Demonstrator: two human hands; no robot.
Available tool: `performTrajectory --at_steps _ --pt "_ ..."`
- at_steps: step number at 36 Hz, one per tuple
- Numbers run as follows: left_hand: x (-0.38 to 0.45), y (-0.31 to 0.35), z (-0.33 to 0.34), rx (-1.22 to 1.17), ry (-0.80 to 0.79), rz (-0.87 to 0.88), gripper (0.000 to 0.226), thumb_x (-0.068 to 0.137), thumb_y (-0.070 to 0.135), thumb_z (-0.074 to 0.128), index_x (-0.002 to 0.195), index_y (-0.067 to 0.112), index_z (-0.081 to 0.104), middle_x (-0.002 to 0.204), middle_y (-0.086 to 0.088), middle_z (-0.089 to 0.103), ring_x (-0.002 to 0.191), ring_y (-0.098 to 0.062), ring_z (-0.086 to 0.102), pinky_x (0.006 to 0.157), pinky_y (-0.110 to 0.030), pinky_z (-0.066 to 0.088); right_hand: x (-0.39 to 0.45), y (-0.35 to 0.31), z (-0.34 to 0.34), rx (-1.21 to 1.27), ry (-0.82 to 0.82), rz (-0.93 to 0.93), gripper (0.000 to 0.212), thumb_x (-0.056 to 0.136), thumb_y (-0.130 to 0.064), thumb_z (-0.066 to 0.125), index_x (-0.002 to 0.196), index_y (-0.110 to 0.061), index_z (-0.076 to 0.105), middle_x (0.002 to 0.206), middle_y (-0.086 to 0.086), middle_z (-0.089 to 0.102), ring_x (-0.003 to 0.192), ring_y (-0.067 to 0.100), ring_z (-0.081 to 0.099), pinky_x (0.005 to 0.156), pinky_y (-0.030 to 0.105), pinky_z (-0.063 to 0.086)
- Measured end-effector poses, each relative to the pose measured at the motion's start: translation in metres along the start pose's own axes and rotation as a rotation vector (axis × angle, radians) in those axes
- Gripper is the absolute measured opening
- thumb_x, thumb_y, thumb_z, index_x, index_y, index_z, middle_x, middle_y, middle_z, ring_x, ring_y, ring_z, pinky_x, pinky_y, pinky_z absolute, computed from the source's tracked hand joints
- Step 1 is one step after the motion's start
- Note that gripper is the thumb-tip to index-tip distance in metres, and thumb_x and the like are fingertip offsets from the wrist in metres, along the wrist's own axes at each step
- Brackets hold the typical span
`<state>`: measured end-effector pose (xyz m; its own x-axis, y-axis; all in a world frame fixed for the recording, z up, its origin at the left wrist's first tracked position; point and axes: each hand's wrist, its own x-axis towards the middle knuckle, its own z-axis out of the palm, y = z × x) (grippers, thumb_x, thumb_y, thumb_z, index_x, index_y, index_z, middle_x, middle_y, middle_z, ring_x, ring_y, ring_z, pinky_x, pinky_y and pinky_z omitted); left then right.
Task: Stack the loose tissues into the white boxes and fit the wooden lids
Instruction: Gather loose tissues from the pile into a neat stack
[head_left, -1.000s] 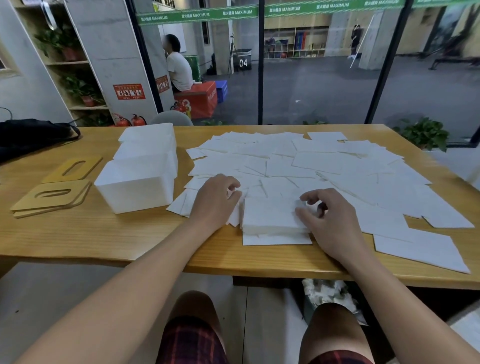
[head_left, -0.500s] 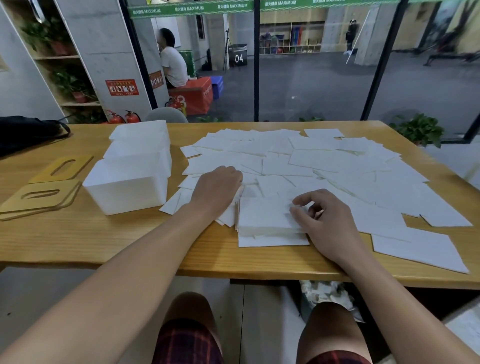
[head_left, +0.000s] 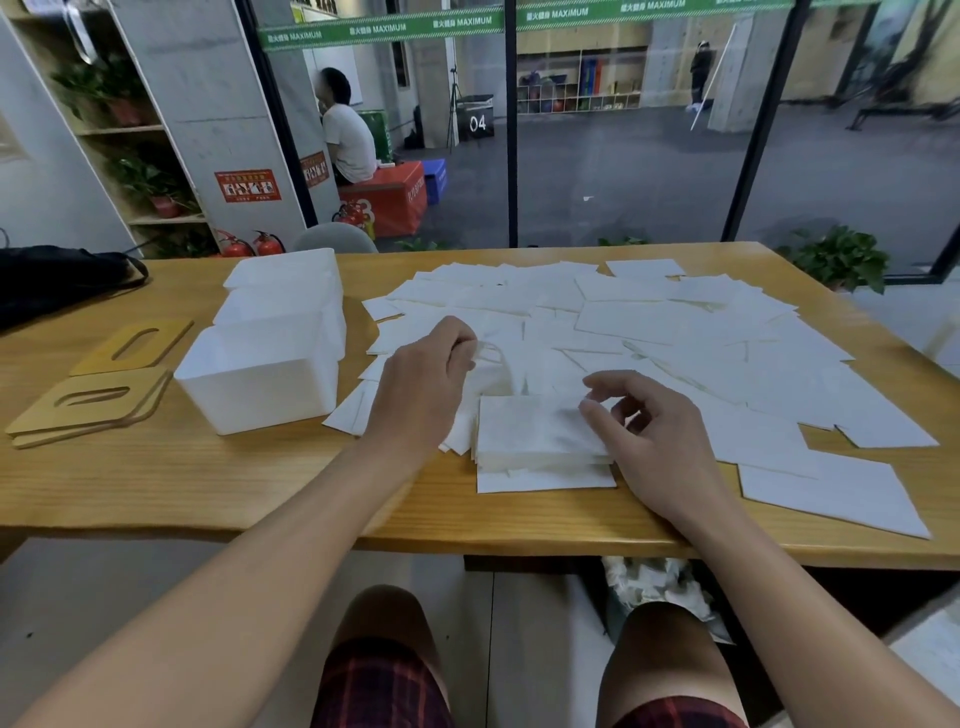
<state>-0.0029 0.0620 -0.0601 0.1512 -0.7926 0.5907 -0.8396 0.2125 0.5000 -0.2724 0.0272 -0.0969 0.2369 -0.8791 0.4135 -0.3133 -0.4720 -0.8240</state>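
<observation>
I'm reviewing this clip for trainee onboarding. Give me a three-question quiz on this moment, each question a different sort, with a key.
1. True or false: the wooden lids are already fitted on the white boxes.
2. Multiple choice: the neat tissue stack lies A) inside the nearest box, B) on the table near its front edge, between the two hands, C) on the lids.
3. Fill in: the left hand pinches a loose ____ from the spread.

Key:
1. False; the lids lie on the table left of the open boxes.
2. B; the right hand hovers at the stack's right edge, fingers loosely curled.
3. tissue.
</observation>
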Motion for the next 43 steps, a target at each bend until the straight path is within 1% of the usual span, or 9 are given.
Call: performTrajectory --at_steps 4,7,13,16,18,22,26,35,43 --pt "-0.011 0.019 0.000 -0.223 0.067 -0.010 0.013 0.114 0.026 0.057 0.108 0.023 0.068 0.094 0.010 0.075 0.094 -0.018 0.076 0.078 -0.051 0.062 -0.002 -0.005 0.000 0.076 -0.026 -0.015 0.023 0.102 -0.044 0.074 0.125 -0.045 0.071 0.107 -0.012 0.078 0.084 0.016 0.067 0.070 0.018 0.052" --pt "-0.018 0.034 0.002 -0.355 0.104 -0.010 0.013 0.113 0.028 0.062 0.113 0.023 0.073 0.102 0.015 0.078 0.104 -0.013 0.077 0.087 -0.039 0.064 -0.001 -0.008 -0.001 0.117 -0.006 -0.018 0.034 0.102 -0.053 0.070 0.135 -0.045 0.065 0.113 -0.011 0.078 0.088 0.017 0.068 0.074 0.021 0.052" --pt "-0.031 0.049 0.002 -0.424 0.163 0.089 0.017 0.112 0.023 0.065 0.124 0.018 0.076 0.120 0.017 0.077 0.116 -0.013 0.074 0.090 -0.017 0.057 0.002 -0.005 -0.003 0.096 0.025 0.039 0.056 0.098 -0.074 0.056 0.149 -0.052 0.051 0.127 -0.034 0.064 0.117 -0.002 0.061 0.089 0.024 0.048" --pt "-0.037 0.047 0.005 -0.417 0.167 0.104 0.015 0.112 0.019 0.065 0.122 0.018 0.076 0.125 0.016 0.076 0.120 -0.013 0.072 0.092 -0.019 0.057 0.005 -0.002 -0.006 0.173 0.020 0.053 0.046 0.099 -0.066 0.065 0.142 -0.050 0.058 0.082 -0.012 0.066 0.077 0.003 0.062 0.081 0.029 0.047" --pt "-0.042 0.041 0.007 -0.377 0.145 0.104 0.013 0.111 0.018 0.067 0.119 0.019 0.077 0.126 0.017 0.075 0.123 -0.011 0.071 0.096 -0.020 0.057 0.005 0.001 -0.009 0.233 -0.014 0.045 0.042 0.100 -0.052 0.072 0.140 -0.047 0.061 0.073 0.008 0.059 0.066 0.014 0.052 0.073 0.034 0.044" --pt "-0.055 0.026 0.010 -0.275 0.082 0.079 0.010 0.109 0.021 0.070 0.115 0.021 0.078 0.127 0.017 0.074 0.122 -0.007 0.070 0.101 -0.023 0.058 0.005 0.008 -0.012 0.298 -0.001 0.051 0.042 0.100 -0.034 0.075 0.138 -0.046 0.061 0.075 0.003 0.060 0.067 0.016 0.051 0.073 0.035 0.045" --pt "-0.067 0.017 0.012 -0.143 -0.043 0.054 0.011 0.108 0.030 0.070 0.112 0.025 0.080 0.128 0.019 0.073 0.119 0.000 0.068 0.102 -0.022 0.056 0.008 0.016 -0.006 0.168 0.020 0.105 0.040 0.103 -0.034 0.073 0.137 -0.046 0.056 0.086 -0.002 0.073 0.070 0.010 0.065 0.071 0.028 0.052" --pt "-0.071 0.015 0.010 -0.041 -0.108 0.112 0.013 0.107 0.034 0.069 0.106 0.027 0.080 0.117 0.019 0.076 0.120 -0.002 0.064 0.103 -0.010 0.045 0.008 0.019 0.002 -0.037 0.045 0.121 0.031 0.104 -0.032 0.072 0.131 -0.042 0.060 0.090 -0.013 0.072 0.069 0.008 0.065 0.066 0.019 0.046" --pt "-0.071 0.009 0.011 -0.020 -0.056 0.131 0.019 0.108 0.041 0.064 0.100 0.031 0.078 0.101 0.023 0.074 0.107 -0.009 0.059 0.089 -0.026 0.049 0.006 0.014 0.004 -0.061 0.017 0.142 0.013 0.100 -0.028 0.076 0.111 -0.035 0.072 0.093 -0.009 0.072 0.074 0.008 0.066 0.062 0.015 0.050"
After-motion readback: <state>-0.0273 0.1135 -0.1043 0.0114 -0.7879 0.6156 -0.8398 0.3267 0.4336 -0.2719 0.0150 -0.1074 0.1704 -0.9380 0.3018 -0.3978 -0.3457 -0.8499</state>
